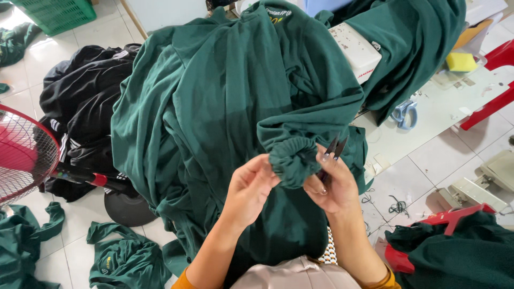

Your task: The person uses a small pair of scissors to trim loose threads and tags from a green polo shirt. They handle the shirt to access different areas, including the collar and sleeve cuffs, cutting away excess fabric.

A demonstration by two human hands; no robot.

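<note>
A large dark green garment [214,101] is heaped across my lap and the sewing machine [357,51]. Its ribbed cuff [293,158] is bunched between my hands. My left hand [248,188] pinches the cuff's left side with fingertips. My right hand [333,187] holds the cuff's right side and also grips small dark thread snips [333,151], whose blades point up beside the cuff.
A pile of black garments [80,101] lies at left next to a red fan [24,155]. Green pieces [126,259] lie on the tiled floor. A green basket [56,13] stands top left. Blue scissors [404,113] and a yellow sponge [460,61] rest on the white table. Red plastic chair [492,80] at right.
</note>
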